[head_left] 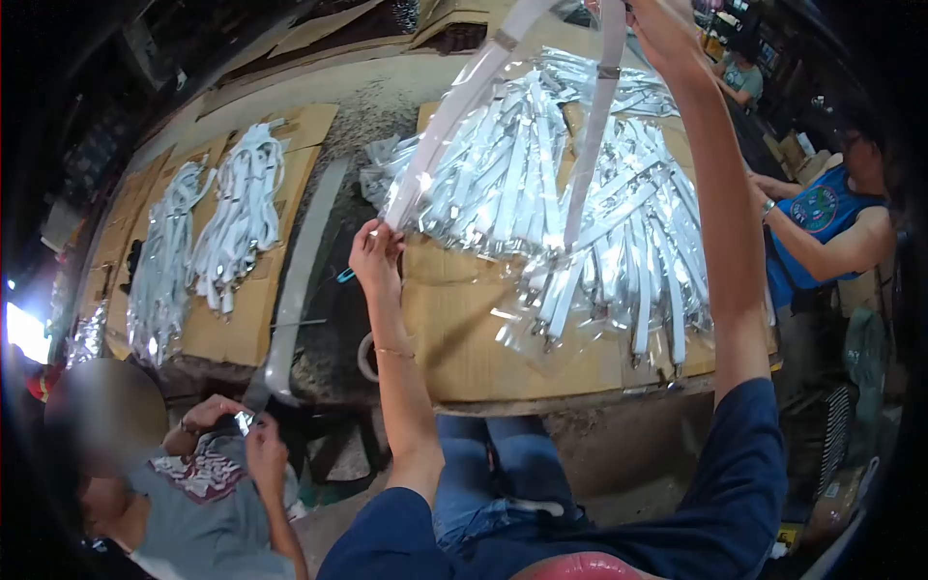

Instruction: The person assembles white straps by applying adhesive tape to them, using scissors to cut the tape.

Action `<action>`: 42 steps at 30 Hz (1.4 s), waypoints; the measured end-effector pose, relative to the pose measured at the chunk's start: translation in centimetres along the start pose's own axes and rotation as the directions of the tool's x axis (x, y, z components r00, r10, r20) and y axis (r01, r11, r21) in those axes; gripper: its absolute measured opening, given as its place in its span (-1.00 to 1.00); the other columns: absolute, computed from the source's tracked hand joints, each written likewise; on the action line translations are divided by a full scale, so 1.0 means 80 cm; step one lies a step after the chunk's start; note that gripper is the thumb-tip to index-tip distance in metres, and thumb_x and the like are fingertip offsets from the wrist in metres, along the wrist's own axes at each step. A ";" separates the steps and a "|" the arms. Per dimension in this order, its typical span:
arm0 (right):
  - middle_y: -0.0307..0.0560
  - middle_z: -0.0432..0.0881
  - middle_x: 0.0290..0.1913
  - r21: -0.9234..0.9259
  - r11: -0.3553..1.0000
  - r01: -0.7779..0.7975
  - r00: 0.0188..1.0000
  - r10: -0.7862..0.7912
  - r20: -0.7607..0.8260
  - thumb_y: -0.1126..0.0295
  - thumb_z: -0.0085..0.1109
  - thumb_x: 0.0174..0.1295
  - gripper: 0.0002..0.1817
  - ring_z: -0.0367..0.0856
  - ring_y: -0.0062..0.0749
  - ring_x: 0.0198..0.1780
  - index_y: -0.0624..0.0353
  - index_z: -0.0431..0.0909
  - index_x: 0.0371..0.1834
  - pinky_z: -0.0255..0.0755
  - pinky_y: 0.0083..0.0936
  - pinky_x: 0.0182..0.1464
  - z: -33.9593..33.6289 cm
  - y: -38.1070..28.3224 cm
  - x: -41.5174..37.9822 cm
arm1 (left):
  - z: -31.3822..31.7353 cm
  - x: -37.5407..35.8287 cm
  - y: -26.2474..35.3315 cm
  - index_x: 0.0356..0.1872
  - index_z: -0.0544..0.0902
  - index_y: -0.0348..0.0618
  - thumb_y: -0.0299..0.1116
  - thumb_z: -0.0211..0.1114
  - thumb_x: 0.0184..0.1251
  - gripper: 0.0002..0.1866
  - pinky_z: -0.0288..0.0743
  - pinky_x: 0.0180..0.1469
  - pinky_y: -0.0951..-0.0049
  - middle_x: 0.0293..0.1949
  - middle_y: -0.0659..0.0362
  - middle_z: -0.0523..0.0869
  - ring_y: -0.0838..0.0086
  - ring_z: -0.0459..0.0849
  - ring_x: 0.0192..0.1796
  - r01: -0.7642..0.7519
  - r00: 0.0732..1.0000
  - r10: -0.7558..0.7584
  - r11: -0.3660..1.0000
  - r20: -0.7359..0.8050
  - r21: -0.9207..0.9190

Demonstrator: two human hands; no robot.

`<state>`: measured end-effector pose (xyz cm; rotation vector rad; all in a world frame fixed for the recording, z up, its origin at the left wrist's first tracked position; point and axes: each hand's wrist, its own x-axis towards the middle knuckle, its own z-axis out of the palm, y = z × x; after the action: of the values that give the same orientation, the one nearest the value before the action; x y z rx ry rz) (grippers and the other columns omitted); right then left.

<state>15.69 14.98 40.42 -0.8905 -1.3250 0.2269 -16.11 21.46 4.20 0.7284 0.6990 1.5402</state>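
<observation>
My left hand (377, 253) pinches the lower end of a white strap in a clear plastic sleeve (449, 140), over the near left part of the cardboard. The strap rises to the top of the view, where my right hand (662, 29) is lifted high, its fingers partly cut off by the frame edge. Near that hand another length of strap (592, 126) hangs down over the pile. Below lies a large heap of white straps in clear sleeves (643, 222), spread on a cardboard sheet (464, 338). What my right fingers grip is hard to make out.
Two bundles of white straps (237, 213) lie on cardboard at the left. A long pale strip (307, 261) and a tape roll (367, 356) are between the boards. A person at lower left handles a small shiny item (244, 421); other people are at the right.
</observation>
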 end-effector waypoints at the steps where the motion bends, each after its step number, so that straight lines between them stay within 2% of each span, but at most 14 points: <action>1: -0.06 0.71 -0.23 -0.021 1.000 0.007 1.000 -0.006 0.018 0.43 0.31 0.24 -0.74 0.67 -0.44 -0.29 0.36 0.61 -0.08 0.52 -0.57 -0.25 0.013 -0.025 -0.007 | -0.004 0.009 -0.018 0.04 0.52 -0.28 -0.49 0.36 0.34 -0.70 0.59 -0.39 0.48 -0.29 0.10 0.71 0.40 0.72 -0.37 -0.011 1.000 0.009 0.992 -0.022 -0.123; 3: -0.07 0.71 -0.17 -0.347 0.938 0.017 1.000 -0.019 -0.002 0.44 0.26 0.28 -0.71 0.66 -0.44 -0.26 0.37 0.59 0.00 0.51 -0.59 -0.20 0.032 -0.062 -0.016 | -0.004 0.018 -0.038 0.06 0.53 -0.24 -0.47 0.39 0.32 -0.66 0.58 -0.42 0.47 -0.26 0.10 0.72 0.38 0.72 -0.39 -0.055 0.997 0.041 0.974 -0.066 -0.222; 4: -0.03 0.71 -0.13 -0.097 0.983 0.156 0.978 -0.140 0.153 0.32 0.30 0.26 -0.62 0.65 -0.41 -0.13 0.39 0.58 0.02 0.49 -0.54 -0.09 0.028 -0.048 -0.021 | -0.006 0.019 -0.044 0.06 0.52 -0.25 -0.46 0.40 0.31 -0.65 0.57 -0.42 0.48 -0.27 0.11 0.72 0.38 0.72 -0.39 -0.084 0.994 0.064 0.971 -0.094 -0.225; 7: 0.07 0.63 0.04 -0.438 0.883 -0.167 0.965 0.239 0.112 0.16 0.38 0.18 -0.36 0.57 -0.31 0.05 0.32 0.44 0.24 0.46 -0.43 0.01 -0.005 -0.010 0.020 | 0.019 0.041 -0.047 0.02 0.54 -0.21 -0.42 0.41 0.31 -0.68 0.52 -0.41 0.50 -0.31 0.16 0.70 0.41 0.69 -0.37 -0.177 0.975 0.157 0.976 -0.155 -0.124; 10: 0.10 0.51 0.21 -0.282 0.945 -0.164 0.984 0.137 -0.112 0.12 0.42 0.15 -0.12 0.52 -0.21 0.15 0.19 0.20 0.48 0.45 -0.34 0.08 -0.031 0.155 0.094 | 0.028 0.059 -0.049 0.03 0.48 -0.29 -0.49 0.37 0.33 -0.67 0.46 -0.44 0.60 -0.33 0.14 0.69 0.52 0.66 -0.37 -0.274 0.948 0.298 0.942 -0.108 0.194; 14: -0.11 0.71 -0.29 -0.014 0.987 -0.159 0.983 0.157 -0.097 0.35 0.45 0.17 -0.60 0.68 -0.46 -0.37 0.29 0.61 0.02 0.52 -0.56 -0.34 -0.037 0.321 0.111 | 0.043 0.059 -0.046 0.01 0.53 -0.33 -0.56 0.34 0.31 -0.72 0.53 -0.27 0.62 -0.28 0.15 0.70 0.58 0.67 -0.29 -0.310 0.930 0.366 0.842 -0.044 0.441; 19: -0.03 0.74 -0.22 -0.248 0.920 -0.304 0.950 0.275 -0.146 0.37 0.48 0.09 -0.51 0.68 -0.46 -0.23 0.30 0.60 0.09 0.55 -0.46 -0.22 -0.053 0.535 0.095 | 0.033 0.069 -0.064 -0.03 0.60 -0.39 -0.61 0.32 0.29 -0.76 0.57 -0.12 0.60 -0.18 0.12 0.72 0.56 0.69 -0.17 -0.295 0.929 0.369 0.802 -0.042 0.519; 21: -0.07 0.69 -0.18 -0.193 0.763 -0.617 0.779 0.558 -0.285 0.49 0.38 0.11 -0.50 0.63 -0.44 -0.19 0.24 0.56 0.17 0.50 -0.42 -0.22 -0.041 0.549 0.051 | 0.028 0.071 -0.070 -0.08 0.64 -0.34 -0.63 0.34 0.24 -0.78 0.55 -0.16 0.60 -0.22 0.13 0.73 0.56 0.69 -0.24 -0.294 0.916 0.395 0.779 -0.070 0.554; 24: -0.06 0.69 -0.14 -0.314 0.782 -0.539 0.842 0.510 -0.175 0.52 0.38 0.06 -0.51 0.63 -0.41 -0.17 0.18 0.59 0.14 0.52 -0.42 -0.17 -0.060 0.608 0.030 | 0.040 0.060 -0.059 -0.12 0.70 -0.23 -0.55 0.36 0.22 -0.80 0.53 -0.01 0.47 -0.02 0.11 0.68 0.38 0.66 -0.08 -0.305 0.895 0.443 0.538 0.044 0.786; 27: -0.06 0.70 -0.17 -0.414 0.763 -0.496 0.866 0.402 -0.297 0.53 0.40 0.03 -0.48 0.65 -0.39 -0.21 0.12 0.61 0.15 0.54 -0.42 -0.17 -0.042 0.603 0.023 | 0.050 0.054 -0.064 -0.10 0.71 -0.20 -0.50 0.34 0.23 -0.78 0.42 0.20 0.29 0.11 0.07 0.62 0.22 0.56 0.11 -0.471 0.767 0.588 0.242 0.258 0.848; 29: 0.00 0.76 -0.07 -0.401 0.763 -0.507 0.856 0.391 -0.338 0.54 0.44 -0.02 -0.51 0.73 -0.34 -0.09 0.03 0.66 0.07 0.59 -0.45 -0.04 -0.030 0.591 0.036 | 0.050 0.047 -0.066 -0.06 0.72 -0.18 -0.41 0.33 0.25 -0.76 0.27 0.34 0.18 0.22 0.04 0.54 0.11 0.41 0.27 -0.425 0.841 0.497 0.363 0.213 0.829; 37: 0.16 0.73 -0.03 -0.791 0.445 -0.420 0.907 0.216 -0.361 0.10 0.29 0.13 -0.56 0.65 0.06 0.11 0.04 0.69 0.04 0.46 -0.24 0.22 -0.033 0.586 0.041 | 0.046 0.043 -0.075 0.08 0.69 -0.10 -0.22 0.48 0.13 -0.54 0.13 0.46 0.04 0.41 -0.10 0.32 -0.05 0.21 0.47 -0.405 0.858 0.409 0.169 0.310 0.898; 39: 0.18 0.71 -0.01 -0.791 0.548 -0.273 0.958 0.077 -0.277 0.07 0.26 0.15 -0.54 0.63 0.06 0.13 0.09 0.68 0.05 0.44 -0.24 0.22 -0.043 0.565 0.018 | 0.044 0.044 -0.078 0.09 0.69 -0.09 -0.23 0.48 0.13 -0.53 0.13 0.46 0.04 0.41 -0.10 0.31 -0.06 0.20 0.48 -0.408 0.861 0.403 0.184 0.310 0.894; 42: 0.21 0.73 -0.12 -0.865 0.495 -0.083 0.963 0.263 0.059 -0.02 0.24 0.18 -0.49 0.70 0.07 -0.02 0.17 0.67 0.00 0.53 -0.20 0.07 -0.101 0.524 -0.048 | 0.042 0.045 -0.080 0.11 0.68 -0.07 -0.25 0.49 0.12 -0.52 0.12 0.47 0.05 0.42 -0.11 0.30 -0.06 0.19 0.48 -0.406 0.867 0.397 0.208 0.303 0.890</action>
<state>35.82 36.87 9.55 -1.9155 -1.5223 -0.2571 -9.81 25.64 1.46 1.9673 1.5592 1.4591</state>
